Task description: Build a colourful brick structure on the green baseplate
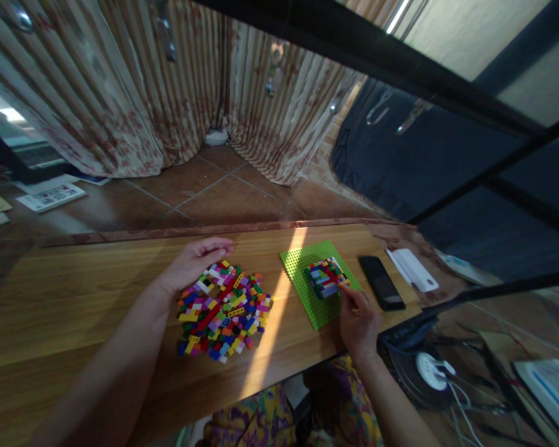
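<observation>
My left hand [202, 257] hovers at the far left edge of a loose pile of colourful toy bricks [226, 310], fingers stretched out and a gap showing above the thumb. A green studded baseplate [319, 313] lies on the wooden table to the right of the pile. On it stands a low, multicoloured brick build [326, 279] with an uneven inside. My right hand [358, 316] reaches over the baseplate's near right side, its fingers pinched together at the build's right corner. Whatever is between those fingertips is too small to make out.
A black phone [381, 282] lies right of the baseplate, with a white flat case-like object [412, 270] beyond it. A strip of sunlight crosses the wooden table [88, 279]. Dark metal bars [400, 74] with hanging hooks run overhead. A white power strip [432, 370] sits below right.
</observation>
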Demonstrator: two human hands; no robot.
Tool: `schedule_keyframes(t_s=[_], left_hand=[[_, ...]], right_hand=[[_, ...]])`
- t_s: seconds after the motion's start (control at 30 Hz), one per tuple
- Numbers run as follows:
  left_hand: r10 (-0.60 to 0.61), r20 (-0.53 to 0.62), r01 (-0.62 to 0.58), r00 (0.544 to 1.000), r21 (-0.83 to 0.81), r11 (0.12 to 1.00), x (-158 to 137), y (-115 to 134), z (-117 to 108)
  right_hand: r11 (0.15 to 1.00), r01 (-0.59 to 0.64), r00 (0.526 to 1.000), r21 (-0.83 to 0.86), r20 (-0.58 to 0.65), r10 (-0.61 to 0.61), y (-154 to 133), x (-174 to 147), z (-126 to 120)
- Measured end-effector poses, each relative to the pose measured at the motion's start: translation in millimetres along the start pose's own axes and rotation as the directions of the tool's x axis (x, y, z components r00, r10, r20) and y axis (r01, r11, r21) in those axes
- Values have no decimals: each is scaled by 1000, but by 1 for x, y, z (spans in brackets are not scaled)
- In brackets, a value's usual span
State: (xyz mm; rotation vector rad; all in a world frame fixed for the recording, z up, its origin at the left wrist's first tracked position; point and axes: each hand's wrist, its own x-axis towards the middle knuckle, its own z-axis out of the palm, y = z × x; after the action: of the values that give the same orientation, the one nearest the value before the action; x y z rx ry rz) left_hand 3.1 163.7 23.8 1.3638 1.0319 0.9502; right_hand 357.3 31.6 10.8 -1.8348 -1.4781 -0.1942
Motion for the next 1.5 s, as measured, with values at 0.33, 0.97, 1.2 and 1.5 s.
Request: schedule_keyframes(t_s=[0.33, 0.97, 1.2, 1.5], left_hand=[[21, 19, -21, 1000, 18, 1000, 1, -3, -3], [17, 5, -17, 1000, 22, 1000, -1, 0, -1], [22, 18, -23, 1000, 20, 1000, 2, -3, -2], [16, 13, -16, 1000, -1, 1000, 1, -2, -2]], right_hand=[[1000, 20, 998, -24, 54, -18, -1, 7, -13], [985, 152, 904, 86, 392, -173, 6, 39, 6], [947, 250, 800, 204, 507, -321, 12, 43, -11], [918, 304, 746, 253, 537, -395, -3, 37, -12]])
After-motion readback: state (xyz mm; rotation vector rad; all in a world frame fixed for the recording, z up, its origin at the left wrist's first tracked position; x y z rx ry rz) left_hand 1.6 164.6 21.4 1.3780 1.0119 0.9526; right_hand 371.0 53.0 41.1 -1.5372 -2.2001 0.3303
